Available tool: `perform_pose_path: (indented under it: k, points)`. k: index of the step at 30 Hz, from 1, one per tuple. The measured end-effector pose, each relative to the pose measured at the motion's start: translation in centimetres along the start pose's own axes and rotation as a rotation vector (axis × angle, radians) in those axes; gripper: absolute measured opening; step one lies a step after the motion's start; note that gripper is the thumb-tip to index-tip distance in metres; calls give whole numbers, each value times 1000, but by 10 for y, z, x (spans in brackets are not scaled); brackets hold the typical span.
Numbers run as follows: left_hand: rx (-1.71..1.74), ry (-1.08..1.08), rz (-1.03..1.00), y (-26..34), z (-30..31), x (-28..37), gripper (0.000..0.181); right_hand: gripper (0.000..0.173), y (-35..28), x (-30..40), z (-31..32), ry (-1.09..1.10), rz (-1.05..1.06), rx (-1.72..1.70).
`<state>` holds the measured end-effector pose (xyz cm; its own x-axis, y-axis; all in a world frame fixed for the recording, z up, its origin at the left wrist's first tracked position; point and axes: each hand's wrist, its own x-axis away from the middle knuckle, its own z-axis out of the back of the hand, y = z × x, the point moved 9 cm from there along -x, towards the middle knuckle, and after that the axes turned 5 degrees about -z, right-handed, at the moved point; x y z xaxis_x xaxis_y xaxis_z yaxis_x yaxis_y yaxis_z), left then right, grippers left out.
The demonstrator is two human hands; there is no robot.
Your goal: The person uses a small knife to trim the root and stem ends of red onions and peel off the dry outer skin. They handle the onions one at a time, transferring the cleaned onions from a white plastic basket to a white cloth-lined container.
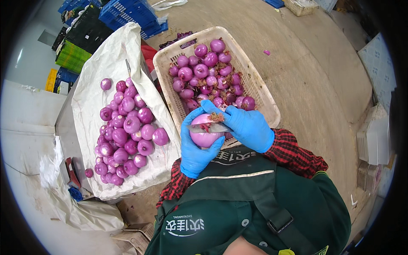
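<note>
In a blue glove, my left hand [194, 156] cups a large red onion [204, 140] close in front of my apron. My right hand [250, 127], gloved in blue too, grips a knife [210, 128] whose blade lies across the onion. Dry brown roots [216, 117] show on the onion beside the blade; the knife's handle is hidden in the fist. Just beyond both hands is a cream plastic basket [261, 92] holding many red onions [200, 70] with roots and skins. To the left, a pile of smooth red onions [120, 137] rests on a white woven sack [86, 83].
A second knife [128, 67] lies on the sack's far part. Under the sack is a metal table [65, 127]. Blue crates [127, 16] and a black crate [87, 28] are stacked at the far left, near another person [75, 13]. A purple scrap [266, 52] lies on the floor.
</note>
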<state>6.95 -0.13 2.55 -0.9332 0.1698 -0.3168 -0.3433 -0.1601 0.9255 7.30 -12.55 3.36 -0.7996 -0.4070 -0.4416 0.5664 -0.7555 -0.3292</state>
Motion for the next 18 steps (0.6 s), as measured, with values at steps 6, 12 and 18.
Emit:
perform_pose_path:
  k: [6, 12, 18]
  points:
    - [-99, -7, -77, 5, 2, 3, 79, 45, 83, 30, -49, -22, -415, -505]
    - [-332, 41, -183, -25, 13, 0, 78, 35, 36, 7, -85, -225, -628, -1277]
    - [-357, 746, 16, -113, 207, 37, 69, 33, -19, 20, -63, -574, -706, -1246]
